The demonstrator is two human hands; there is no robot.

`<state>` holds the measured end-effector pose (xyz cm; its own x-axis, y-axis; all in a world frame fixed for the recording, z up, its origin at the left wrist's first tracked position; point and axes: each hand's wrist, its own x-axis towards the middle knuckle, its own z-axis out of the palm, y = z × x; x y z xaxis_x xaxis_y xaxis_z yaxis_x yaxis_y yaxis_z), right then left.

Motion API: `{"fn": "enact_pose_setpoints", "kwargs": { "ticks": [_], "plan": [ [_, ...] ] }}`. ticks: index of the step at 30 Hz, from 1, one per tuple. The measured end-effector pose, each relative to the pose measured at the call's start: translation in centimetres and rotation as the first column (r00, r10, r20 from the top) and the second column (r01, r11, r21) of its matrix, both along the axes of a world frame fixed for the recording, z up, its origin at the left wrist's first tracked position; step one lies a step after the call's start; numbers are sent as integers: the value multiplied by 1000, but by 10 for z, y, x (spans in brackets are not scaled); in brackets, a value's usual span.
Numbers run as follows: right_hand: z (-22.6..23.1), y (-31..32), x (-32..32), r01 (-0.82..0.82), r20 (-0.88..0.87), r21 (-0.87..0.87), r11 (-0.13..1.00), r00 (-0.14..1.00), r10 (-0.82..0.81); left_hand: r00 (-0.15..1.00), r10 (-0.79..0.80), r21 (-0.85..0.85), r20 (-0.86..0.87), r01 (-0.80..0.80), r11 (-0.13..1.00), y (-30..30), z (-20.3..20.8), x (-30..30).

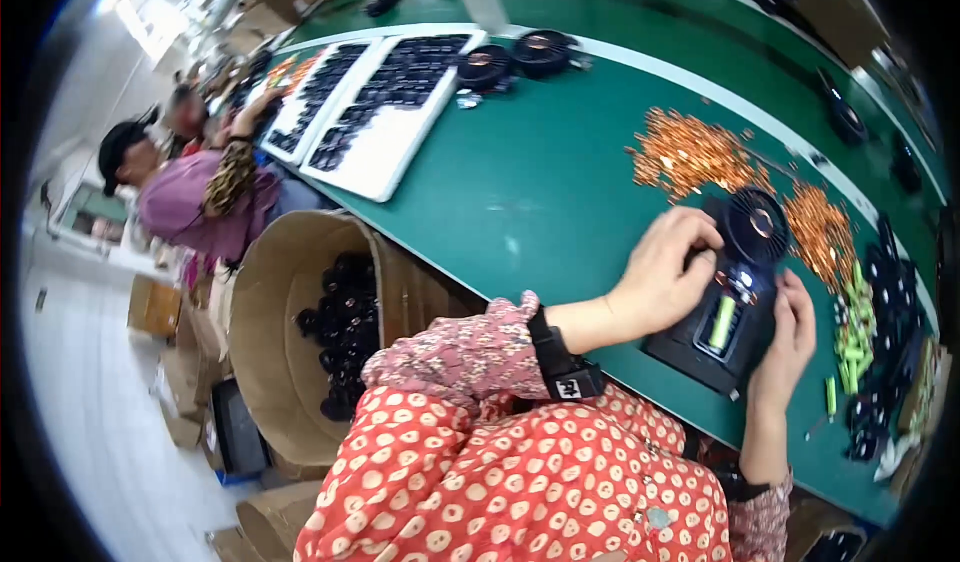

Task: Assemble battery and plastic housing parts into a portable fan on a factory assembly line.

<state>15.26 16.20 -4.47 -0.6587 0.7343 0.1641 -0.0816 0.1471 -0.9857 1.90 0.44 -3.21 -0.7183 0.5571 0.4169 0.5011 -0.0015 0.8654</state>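
A black handheld fan (754,228) lies with its round head away from me, its handle opened to show a light-green battery cell (721,323). Under the handle is a black block (683,346) on the green table. My left hand (672,267) bends over the fan's neck from the left, thumb and fingers drawn together; what they pinch is hidden. On the other side, my right hand (784,344) rests along the right edge of the block, its fingers fairly straight and apart. Small copper-coloured parts (690,152) lie in heaps beyond the fan.
Green battery cells (855,337) and black casings (885,362) lie at the right. White trays of black parts (385,167) and two fan heads (484,67) stand far left. A cardboard box (275,362) of black parts adjoins the table; a co-worker (190,202) sits beyond.
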Motion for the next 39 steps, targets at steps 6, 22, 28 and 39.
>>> {"fn": "enact_pose_setpoints", "kwargs": {
  "ticks": [6,22,28,39],
  "plan": [
    [8,0,7,-11,-22,-69,998,1000,10,822,507,-97,-261,-545,833,-122,22,-88],
    [-1,8,-2,-24,46,37,999,999,23,514,801,-527,-306,-793,307,-447,9,-256],
    [-4,9,-3,-14,46,58,998,999,11,530,814,-511,-240,-781,358,-417,25,-249],
    [-5,20,6,-19,16,102,995,1000,17,558,704,-719,-439,-689,98,-401,42,-238]
  ]
}}
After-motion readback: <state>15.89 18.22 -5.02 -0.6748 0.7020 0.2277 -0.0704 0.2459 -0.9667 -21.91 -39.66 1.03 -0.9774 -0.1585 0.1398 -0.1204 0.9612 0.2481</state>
